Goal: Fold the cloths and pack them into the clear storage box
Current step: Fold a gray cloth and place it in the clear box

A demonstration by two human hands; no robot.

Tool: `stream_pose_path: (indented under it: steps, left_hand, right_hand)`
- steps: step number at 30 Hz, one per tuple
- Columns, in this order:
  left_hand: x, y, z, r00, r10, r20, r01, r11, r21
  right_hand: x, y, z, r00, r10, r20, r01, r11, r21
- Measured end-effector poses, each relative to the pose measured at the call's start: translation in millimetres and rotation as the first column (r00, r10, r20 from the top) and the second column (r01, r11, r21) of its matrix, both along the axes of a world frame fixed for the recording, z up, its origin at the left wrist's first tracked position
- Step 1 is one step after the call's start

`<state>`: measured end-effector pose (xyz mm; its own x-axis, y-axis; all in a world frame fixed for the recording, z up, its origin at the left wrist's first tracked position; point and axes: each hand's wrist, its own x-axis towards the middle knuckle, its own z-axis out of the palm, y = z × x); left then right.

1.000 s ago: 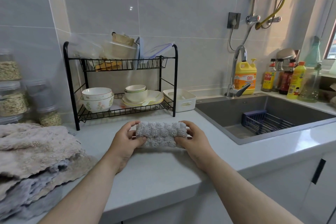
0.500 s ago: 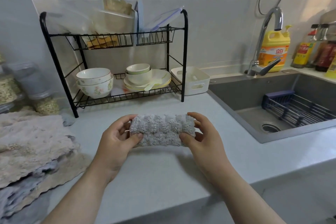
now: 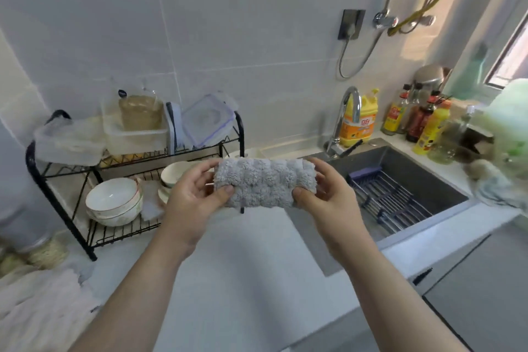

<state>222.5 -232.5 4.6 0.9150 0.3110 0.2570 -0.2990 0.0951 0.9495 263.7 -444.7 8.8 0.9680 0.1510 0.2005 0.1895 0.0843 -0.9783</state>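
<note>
A folded grey fluffy cloth (image 3: pixel 264 183) is held up in the air above the counter, in front of the dish rack. My left hand (image 3: pixel 194 203) pinches its left end with thumb in front and fingers behind. My right hand (image 3: pixel 323 200) pinches its right end the same way. A clear storage box (image 3: pixel 134 137) holding something beige stands on the rack's top shelf, and its clear lid (image 3: pixel 207 120) leans beside it. A pile of beige and grey cloths (image 3: pixel 37 303) lies at the lower left of the counter.
A black wire dish rack (image 3: pixel 85 203) with stacked bowls (image 3: pixel 114 203) stands at the left. The sink (image 3: pixel 400 180) with a blue rack and a tap (image 3: pixel 347 117) is at the right, bottles behind it. The grey counter (image 3: pixel 243 280) lies below my hands.
Both hands have lifted the folded grey cloth off the counter and up toward the rack. The view has tilted up, so the rack's top shelf shows.
</note>
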Motion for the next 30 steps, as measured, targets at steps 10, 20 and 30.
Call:
stream_pose_path:
  steps: [10, 20, 30]
  left_hand:
    - [59, -188, 109, 0.923, -0.38, 0.058, 0.379, 0.925, 0.029]
    - [66, -480, 126, 0.665, -0.745, 0.053, 0.74, 0.666, 0.093]
    - [94, -697, 110, 0.529, -0.849, 0.005, 0.848, 0.528, 0.05]
  right_hand:
    - [-28, -194, 117, 0.923, -0.384, -0.01, 0.384, 0.922, 0.041]
    - [-99, -456, 120, 0.7, -0.713, -0.037, 0.705, 0.682, 0.193]
    - [-105, -633, 106, 0.487, -0.866, -0.113, 0.87, 0.47, 0.149]
